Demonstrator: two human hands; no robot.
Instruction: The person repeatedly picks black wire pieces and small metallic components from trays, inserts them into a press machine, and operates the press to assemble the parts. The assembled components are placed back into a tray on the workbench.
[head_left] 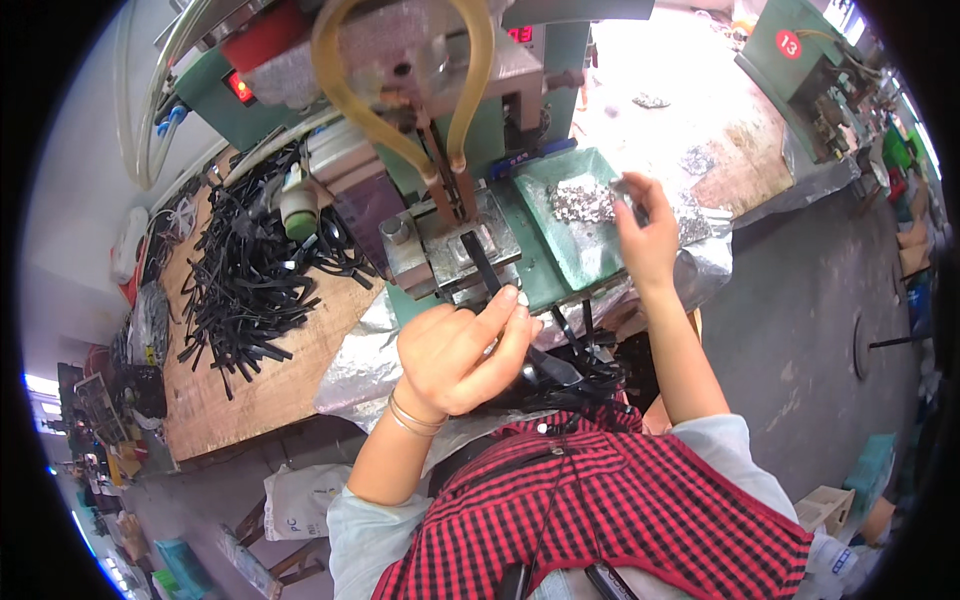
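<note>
My left hand (462, 352) pinches a black strap (484, 262) between thumb and fingers. The strap's far end lies on the metal block (455, 250) of a bench machine, under its narrow brown electrode-like tips (455, 195). My right hand (648, 228) is raised over the right side of a green tray (575, 262), its fingertips closed on a small grey metal piece (624, 190) whose shape is hard to make out. A pile of tiny shiny metal pieces (583, 203) lies in the tray.
Many black straps (245, 285) are heaped on the wooden table (225, 405) at left. More straps (575, 365) hang near my lap. Yellow hoses (335, 75) loop above the work spot. Silver foil (360, 365) covers the table's front edge. Another green machine (800, 70) stands far right.
</note>
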